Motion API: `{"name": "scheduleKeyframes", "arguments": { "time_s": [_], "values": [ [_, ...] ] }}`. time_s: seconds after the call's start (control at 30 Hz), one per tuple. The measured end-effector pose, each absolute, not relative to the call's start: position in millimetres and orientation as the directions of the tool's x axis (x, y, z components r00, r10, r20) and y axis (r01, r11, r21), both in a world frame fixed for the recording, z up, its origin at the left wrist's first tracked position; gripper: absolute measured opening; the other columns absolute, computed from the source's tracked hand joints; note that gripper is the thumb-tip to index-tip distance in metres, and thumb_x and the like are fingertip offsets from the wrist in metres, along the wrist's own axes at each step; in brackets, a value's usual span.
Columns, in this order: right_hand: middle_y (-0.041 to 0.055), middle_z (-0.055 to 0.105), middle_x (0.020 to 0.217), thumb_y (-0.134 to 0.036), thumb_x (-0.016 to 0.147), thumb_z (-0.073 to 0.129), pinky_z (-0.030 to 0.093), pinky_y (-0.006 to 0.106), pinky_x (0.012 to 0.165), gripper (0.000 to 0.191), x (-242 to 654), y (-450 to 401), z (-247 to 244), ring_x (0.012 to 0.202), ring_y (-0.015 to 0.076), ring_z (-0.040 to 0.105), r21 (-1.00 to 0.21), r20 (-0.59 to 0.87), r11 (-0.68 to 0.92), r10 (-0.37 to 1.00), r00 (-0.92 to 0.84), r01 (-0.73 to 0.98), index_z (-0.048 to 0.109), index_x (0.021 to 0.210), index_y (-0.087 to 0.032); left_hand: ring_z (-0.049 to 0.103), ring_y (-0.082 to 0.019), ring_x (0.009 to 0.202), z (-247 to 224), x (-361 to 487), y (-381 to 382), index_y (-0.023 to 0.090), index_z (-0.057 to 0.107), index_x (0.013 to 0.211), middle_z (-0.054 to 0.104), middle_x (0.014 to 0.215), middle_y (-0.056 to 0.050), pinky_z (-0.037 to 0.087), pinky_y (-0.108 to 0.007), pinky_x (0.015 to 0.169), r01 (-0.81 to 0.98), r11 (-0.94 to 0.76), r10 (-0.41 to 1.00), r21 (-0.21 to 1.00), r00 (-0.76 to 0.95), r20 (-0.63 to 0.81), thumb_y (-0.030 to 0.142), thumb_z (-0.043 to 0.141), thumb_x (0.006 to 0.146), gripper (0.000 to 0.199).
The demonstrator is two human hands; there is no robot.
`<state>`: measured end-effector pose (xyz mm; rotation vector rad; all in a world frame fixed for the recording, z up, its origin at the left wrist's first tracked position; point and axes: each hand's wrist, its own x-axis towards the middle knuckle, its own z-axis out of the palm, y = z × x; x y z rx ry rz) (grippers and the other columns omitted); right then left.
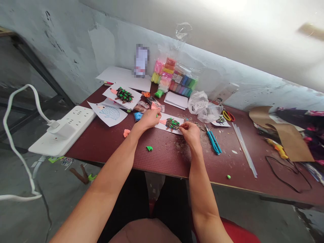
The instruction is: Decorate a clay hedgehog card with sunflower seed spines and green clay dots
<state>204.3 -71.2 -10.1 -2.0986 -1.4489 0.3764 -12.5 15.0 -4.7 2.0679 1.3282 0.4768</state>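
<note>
A white card [162, 127] lies in front of me, bearing a hedgehog figure [173, 124] with a pink clay face and a body of dark pieces dotted with green. My left hand [149, 118] is closed at the card's left end, with a small bit of green clay [157, 115] at its fingertips. At the right end, my right hand [190, 132] pinches its thumb and fingers together beside the hedgehog's body; what they grip is hidden. Nearer me on the table are a green clay lump [149, 148] and a pink clay lump [126, 133].
A finished-looking hedgehog card [136, 96] and a hedgehog drawing [107, 114] lie left. Clay packs [183, 82] lean at the wall. A teal cutter [214, 142], scissors [229, 116], glue sticks [244, 150] and a glue gun [277, 148] lie right. A power strip [68, 126] stands left.
</note>
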Motion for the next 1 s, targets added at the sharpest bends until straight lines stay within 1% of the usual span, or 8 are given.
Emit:
{"name": "scheduleKeyframes", "arguments": {
  "time_s": [0.13,0.27,0.57,0.8,0.93,1.0],
  "values": [
    [0.0045,0.079,0.081,-0.026,0.076,0.067,0.045,0.03,0.072,0.018,204.2,-72.1,-7.2,0.074,0.0202,0.068,-0.568,0.055,-0.278,0.926,0.373,0.775,0.082,0.085,-0.021,0.066,-0.016,0.057,-5.5,-12.4,15.7,0.016,0.075,0.1,0.077,0.075,-0.004,0.049,-0.025,0.069,0.678,-0.291,0.906,0.675,0.421,-0.033,0.012,0.054,0.095,0.021],
    [0.0048,0.079,0.084,-0.024,0.077,0.067,0.046,0.031,0.074,0.019,206.3,-73.0,-6.3,0.076,0.0207,0.068,-0.556,0.063,-0.272,0.929,0.366,0.786,0.083,0.087,-0.022,0.067,-0.017,0.059,-6.2,-12.7,16.1,0.016,0.075,0.101,0.077,0.075,-0.004,0.051,-0.026,0.073,0.666,-0.286,0.906,0.689,0.422,-0.032,0.013,0.054,0.096,0.022],
    [0.0039,0.076,0.079,-0.025,0.077,0.067,0.041,0.03,0.069,0.015,205.6,-72.7,-5.1,0.073,0.0192,0.064,-0.508,0.07,-0.293,0.924,0.377,0.81,0.08,0.082,-0.022,0.07,-0.02,0.064,-7.5,-12.4,16.3,0.015,0.075,0.1,0.078,0.078,-0.007,0.051,-0.028,0.076,0.669,-0.28,0.909,0.689,0.416,-0.035,0.014,0.054,0.096,0.021],
    [0.0046,0.076,0.079,-0.024,0.077,0.066,0.042,0.03,0.069,0.015,202.6,-72.2,-6.0,0.072,0.0198,0.063,-0.499,0.064,-0.303,0.922,0.383,0.812,0.08,0.08,-0.022,0.069,-0.018,0.063,-10.4,-13.1,17.7,0.016,0.075,0.097,0.076,0.073,-0.004,0.051,-0.026,0.073,0.65,-0.314,0.901,0.692,0.435,0.001,0.014,0.055,0.094,0.02],
    [0.0046,0.076,0.081,-0.023,0.077,0.065,0.041,0.031,0.069,0.018,202.2,-73.7,-2.4,0.074,0.0203,0.064,-0.51,0.038,-0.314,0.922,0.386,0.8,0.081,0.084,-0.021,0.068,-0.018,0.061,-7.7,-12.8,16.9,0.015,0.075,0.097,0.078,0.076,-0.006,0.051,-0.027,0.073,0.667,-0.277,0.911,0.692,0.412,-0.033,0.013,0.054,0.095,0.021],
    [0.0044,0.077,0.082,-0.021,0.077,0.063,0.041,0.031,0.07,0.021,202.3,-74.4,-0.3,0.073,0.0199,0.064,-0.529,0.045,-0.314,0.917,0.396,0.788,0.081,0.088,-0.021,0.067,-0.017,0.059,-5.3,-12.3,16.2,0.016,0.074,0.095,0.078,0.075,-0.005,0.05,-0.026,0.07,0.66,-0.269,0.915,0.702,0.402,-0.027,0.013,0.053,0.095,0.021]
  ]
}}
